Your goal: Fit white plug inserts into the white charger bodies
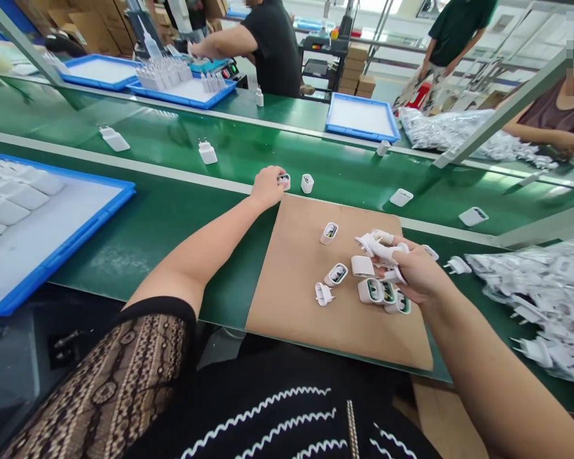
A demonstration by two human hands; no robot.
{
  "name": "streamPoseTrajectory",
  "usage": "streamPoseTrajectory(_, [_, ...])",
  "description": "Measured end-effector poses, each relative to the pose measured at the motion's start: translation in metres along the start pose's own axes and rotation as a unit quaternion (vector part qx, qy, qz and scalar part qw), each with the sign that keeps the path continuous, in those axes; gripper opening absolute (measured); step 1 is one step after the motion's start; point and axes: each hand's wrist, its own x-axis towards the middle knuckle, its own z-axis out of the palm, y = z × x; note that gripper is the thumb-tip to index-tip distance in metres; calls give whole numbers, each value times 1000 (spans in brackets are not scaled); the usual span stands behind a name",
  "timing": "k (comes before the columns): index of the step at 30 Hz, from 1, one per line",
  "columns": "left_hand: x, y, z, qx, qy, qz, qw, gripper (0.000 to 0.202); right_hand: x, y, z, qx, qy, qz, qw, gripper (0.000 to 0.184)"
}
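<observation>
My left hand (266, 186) reaches forward to the near edge of the green conveyor belt (182, 137) and grips a white charger plug (284, 181). Another white plug (307, 183) stands just to its right on the belt. My right hand (414, 271) rests over a brown cardboard sheet (296, 280) and holds a bunch of white plugs (380, 245) between its fingers. Several loose plugs (335, 274) lie on the cardboard near that hand.
A blue tray (76, 236) with rows of white plugs sits at my left. Bagged plugs (550, 299) are heaped at my right. More plugs ride the belt. Across it, a person in black (268, 44) works beside blue trays (361, 118); two more people are at the far right.
</observation>
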Motion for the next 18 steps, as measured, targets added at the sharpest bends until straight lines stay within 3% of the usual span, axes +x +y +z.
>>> streamPoseTrajectory(5, [-63, 25, -2, -18, -81, 101, 991, 32, 6, 3, -2, -38, 28, -25, 999, 39])
streamPoseTrajectory(8, [-91, 47, 2, -26, -33, 169, 985, 58, 10, 3, 4, -97, 48, -69, 992, 42])
streamPoseTrajectory(11, [-101, 67, 16, -102, -88, 238, 962, 78, 14, -1, 12, -173, 88, -114, 974, 40])
streamPoseTrajectory(14, [-98, 78, 34, -153, -174, 200, 952, 81, 17, -5, 17, -220, 102, -131, 961, 37])
streamPoseTrajectory(18, [-95, 79, 51, -211, -193, 160, 945, 59, 24, -5, 16, -231, 101, -125, 960, 44])
